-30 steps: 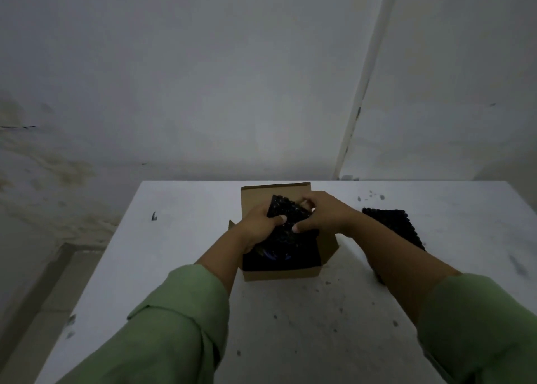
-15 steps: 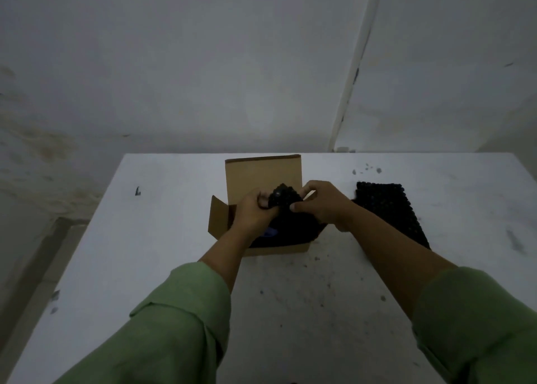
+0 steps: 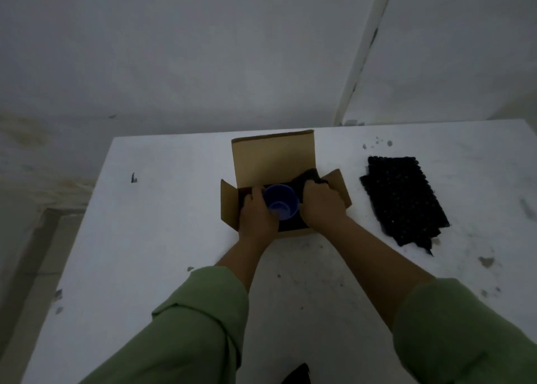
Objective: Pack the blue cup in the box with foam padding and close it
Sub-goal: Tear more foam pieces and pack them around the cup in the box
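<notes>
An open brown cardboard box (image 3: 273,158) stands on the white table, its rear lid flap upright and side flaps spread. The blue cup (image 3: 281,200) sits upright inside it, mouth up, on black foam. My left hand (image 3: 255,213) curls round the cup's left side. My right hand (image 3: 321,206) is closed on the black foam padding (image 3: 309,177) at the cup's right, and that foam rises along the box's right wall. The box floor is mostly hidden by both hands.
A second sheet of black dimpled foam (image 3: 402,199) lies flat on the table (image 3: 162,218) to the right of the box. A dark scrap (image 3: 297,375) shows at the near table edge. The table's left edge drops to the floor.
The foam that both hands bunched over the box has been pushed aside to the right, and the blue cup now shows between the hands. The camera has tilted down.
</notes>
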